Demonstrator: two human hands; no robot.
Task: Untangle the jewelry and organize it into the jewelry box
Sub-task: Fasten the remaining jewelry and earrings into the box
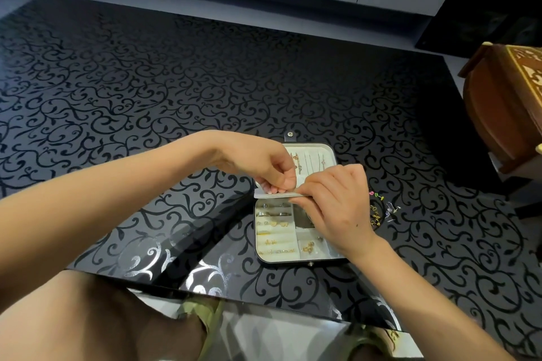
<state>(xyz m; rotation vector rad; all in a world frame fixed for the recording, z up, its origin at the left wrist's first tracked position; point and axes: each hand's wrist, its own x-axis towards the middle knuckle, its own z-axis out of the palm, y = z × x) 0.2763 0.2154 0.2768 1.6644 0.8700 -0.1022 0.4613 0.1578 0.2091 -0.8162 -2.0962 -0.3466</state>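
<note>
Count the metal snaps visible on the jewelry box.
2. One snap is on the far tab of the jewelry box; the other snap is on its near front wall. The left hand and right hand could hide more.

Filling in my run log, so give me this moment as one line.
left hand: pinches white flap | right hand: pinches same flap | jewelry box: open | loose jewelry: on table, right of box

Bare left hand (pixel 264 167), bare right hand (pixel 337 199), both forearms (pixel 117 193) uncovered all the way back. Down at six o'clock, olive-green shorts (pixel 205 315), loose rumpled hems, over bare thighs (pixel 102 325).
</note>
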